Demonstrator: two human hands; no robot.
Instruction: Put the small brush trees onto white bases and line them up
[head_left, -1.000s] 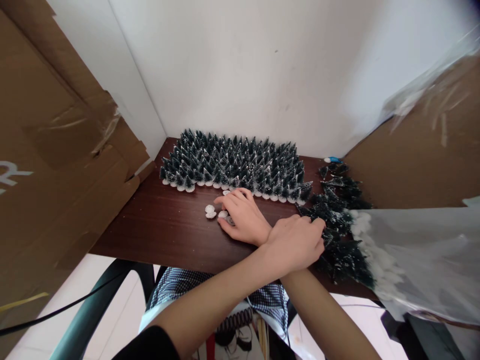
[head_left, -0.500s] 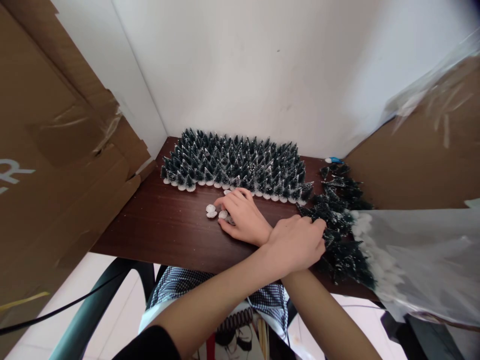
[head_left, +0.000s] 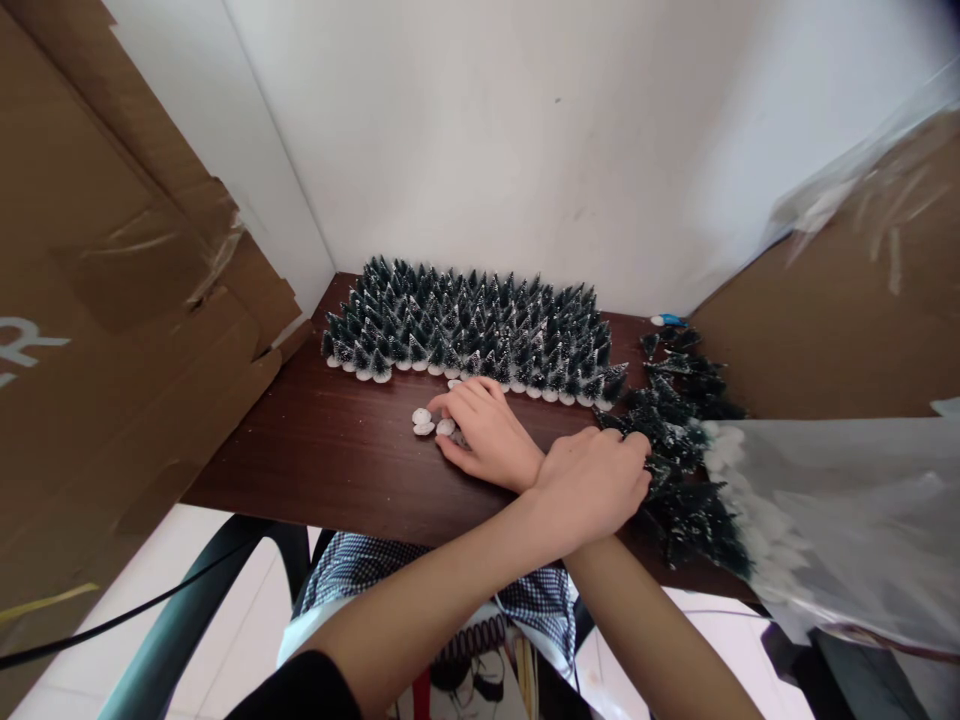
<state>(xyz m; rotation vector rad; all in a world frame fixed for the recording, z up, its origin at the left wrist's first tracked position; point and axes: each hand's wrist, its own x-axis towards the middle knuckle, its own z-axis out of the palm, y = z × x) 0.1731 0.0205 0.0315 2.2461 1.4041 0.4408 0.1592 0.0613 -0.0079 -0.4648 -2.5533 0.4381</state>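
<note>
My arms are crossed over the dark wooden table (head_left: 337, 470). My right hand (head_left: 487, 432) lies left of centre, its fingers together and its thumb pinching at a few small white round bases (head_left: 422, 421). My left hand (head_left: 592, 485) reaches right over it. Its fingers are curled into a loose pile of miniature snow-tipped green trees (head_left: 679, 470), closed on one I cannot single out. Behind both hands, several rows of finished trees on white bases (head_left: 472, 325) stand upright against the wall.
A clear plastic bag (head_left: 840, 520) with white bases along its edge lies at the right. Cardboard panels stand at the left (head_left: 112, 300) and right (head_left: 847, 300). A small blue object (head_left: 666, 320) sits by the wall. A chair arm (head_left: 187, 620) shows below the table edge.
Almost nothing has moved; my left hand's fingers have dug slightly deeper into the loose tree pile, and my right hand stays on the white bases.
</note>
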